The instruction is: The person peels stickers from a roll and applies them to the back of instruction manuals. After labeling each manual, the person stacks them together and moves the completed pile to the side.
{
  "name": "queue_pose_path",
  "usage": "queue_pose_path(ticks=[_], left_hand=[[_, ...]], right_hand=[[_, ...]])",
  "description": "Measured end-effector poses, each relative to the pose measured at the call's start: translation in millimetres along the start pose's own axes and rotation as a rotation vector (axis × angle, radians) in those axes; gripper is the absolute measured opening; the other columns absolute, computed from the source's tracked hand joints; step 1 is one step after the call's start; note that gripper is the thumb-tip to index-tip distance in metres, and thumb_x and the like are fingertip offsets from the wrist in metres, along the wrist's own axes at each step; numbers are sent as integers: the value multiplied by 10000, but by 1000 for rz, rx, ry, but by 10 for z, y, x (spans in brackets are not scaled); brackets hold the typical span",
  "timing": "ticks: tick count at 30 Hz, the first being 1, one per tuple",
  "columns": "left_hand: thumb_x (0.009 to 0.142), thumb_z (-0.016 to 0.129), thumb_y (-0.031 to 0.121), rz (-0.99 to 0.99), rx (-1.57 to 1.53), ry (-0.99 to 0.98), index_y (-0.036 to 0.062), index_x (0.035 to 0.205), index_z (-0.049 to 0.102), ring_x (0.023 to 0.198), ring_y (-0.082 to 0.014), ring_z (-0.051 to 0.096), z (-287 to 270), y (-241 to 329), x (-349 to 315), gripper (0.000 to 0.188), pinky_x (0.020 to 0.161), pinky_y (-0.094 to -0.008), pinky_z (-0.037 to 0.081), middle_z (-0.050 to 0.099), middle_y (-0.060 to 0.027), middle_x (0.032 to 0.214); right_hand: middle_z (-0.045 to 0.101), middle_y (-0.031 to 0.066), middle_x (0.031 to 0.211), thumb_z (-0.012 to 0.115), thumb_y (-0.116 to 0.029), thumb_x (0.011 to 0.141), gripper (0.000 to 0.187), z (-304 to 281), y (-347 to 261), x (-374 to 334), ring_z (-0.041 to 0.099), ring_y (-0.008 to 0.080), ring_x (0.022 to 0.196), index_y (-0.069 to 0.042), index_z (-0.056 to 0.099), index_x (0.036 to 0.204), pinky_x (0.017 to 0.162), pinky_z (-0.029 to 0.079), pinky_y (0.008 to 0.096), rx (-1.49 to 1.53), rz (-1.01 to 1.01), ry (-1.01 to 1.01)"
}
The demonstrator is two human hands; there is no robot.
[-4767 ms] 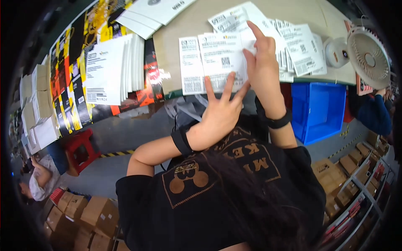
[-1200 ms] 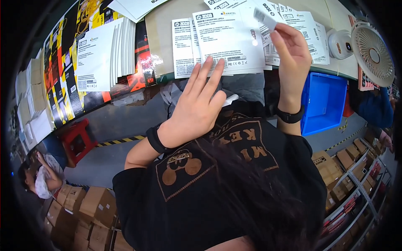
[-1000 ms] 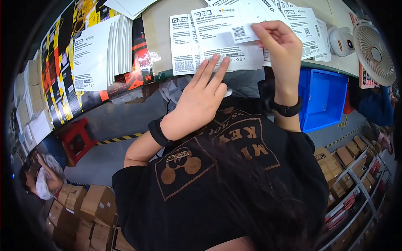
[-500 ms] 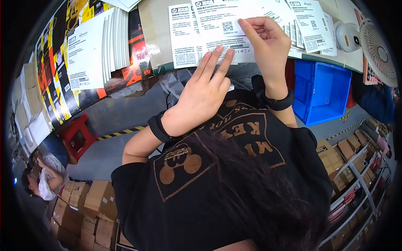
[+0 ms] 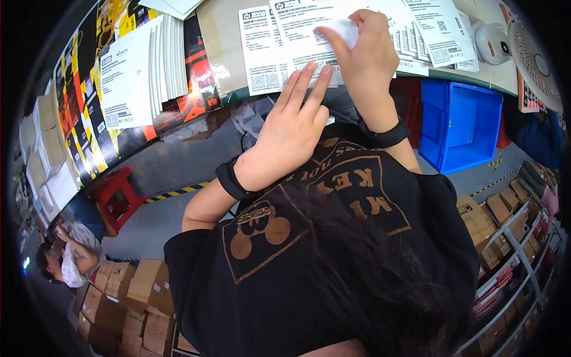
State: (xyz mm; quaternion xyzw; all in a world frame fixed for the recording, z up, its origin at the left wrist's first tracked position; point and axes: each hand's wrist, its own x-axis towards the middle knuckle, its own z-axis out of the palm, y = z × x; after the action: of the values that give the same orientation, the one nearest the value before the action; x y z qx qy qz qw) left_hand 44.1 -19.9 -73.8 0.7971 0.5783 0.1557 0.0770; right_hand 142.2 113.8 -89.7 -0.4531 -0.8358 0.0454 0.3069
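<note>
My left hand (image 5: 292,122) lies with its fingers stretched out on the lower edge of a white printed card (image 5: 291,35). Over the same card, my right hand (image 5: 372,56) has its thumb stretched out to the left and its other fingers curled, with a gap between them. A blank whitish patch shows on the card between thumb and fingers; whether it is a separate label I cannot tell. Another white card (image 5: 254,56) is partly covered on the left. More overlapping white cards (image 5: 437,35) are spread to the right.
A row of white cards (image 5: 134,74) leans on black, yellow and red printed boxes (image 5: 196,89) at left. A white fan (image 5: 532,65) stands at the table's right end. Below are a blue crate (image 5: 431,119), a red stool (image 5: 119,199) and cartons (image 5: 148,285). Another person (image 5: 74,256) sits far left.
My right hand has shifted slightly left and up over the card, and its thumb has spread away from the fingers it was pinched against. My left hand stays in place.
</note>
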Motion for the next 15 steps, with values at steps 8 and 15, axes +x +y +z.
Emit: queue_pose_path(ticks=[8, 15], left_hand=[[804, 542, 59, -32, -352, 205, 4, 819, 504, 1240, -367, 407, -354, -77, -31, 69, 1034, -430, 320, 473, -194, 1300], [807, 597, 22, -403, -828, 455, -14, 848, 552, 1001, -256, 562, -724, -79, -46, 71, 863, -326, 426, 598, -117, 1110]], right_hand=[[576, 52, 882, 646, -181, 846, 270, -299, 77, 94, 558, 135, 847, 1, 553, 1023, 682, 455, 260, 824, 179, -90], [611, 47, 928, 641, -46, 835, 173, -790, -152, 141, 560, 91, 864, 24, 592, 985, 707, 451, 217, 1222, -7, -614]])
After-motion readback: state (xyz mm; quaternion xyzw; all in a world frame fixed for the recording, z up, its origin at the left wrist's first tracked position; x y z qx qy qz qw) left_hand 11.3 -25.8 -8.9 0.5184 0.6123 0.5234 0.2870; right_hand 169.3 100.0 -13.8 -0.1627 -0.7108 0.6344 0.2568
